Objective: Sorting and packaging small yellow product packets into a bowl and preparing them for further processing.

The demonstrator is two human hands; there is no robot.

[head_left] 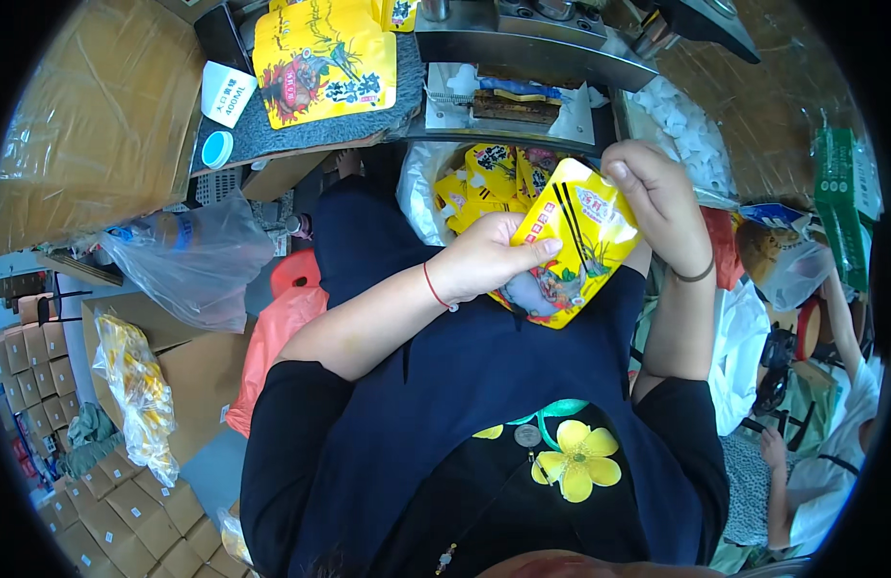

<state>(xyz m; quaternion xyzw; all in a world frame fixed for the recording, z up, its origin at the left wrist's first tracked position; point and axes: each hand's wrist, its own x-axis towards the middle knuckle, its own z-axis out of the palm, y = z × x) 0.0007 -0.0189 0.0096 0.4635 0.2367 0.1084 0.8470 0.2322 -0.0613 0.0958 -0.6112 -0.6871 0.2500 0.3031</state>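
Observation:
A yellow printed pouch [588, 231] is held tilted above my lap, between both hands. My left hand [489, 258] grips its left edge, thumb lying on the front and the other fingers hidden behind. At the top right corner my right hand [655, 188] is closed on the pouch, thumb bent over the edge. Just beyond the pouch, a clear plastic-lined bin [419, 193] holds several similar yellow pouches [484, 178]. Past it stands a metal machine [537, 53] with a flat lower plate.
A stack of yellow pouches [325, 63] lies on a grey cloth-covered bench at the far left, by a round blue-and-white lid [217, 149]. White scraps [681, 125] fill a tray right of the machine. Cardboard boxes [94, 106] stand left. Another person [831, 472] is at the right.

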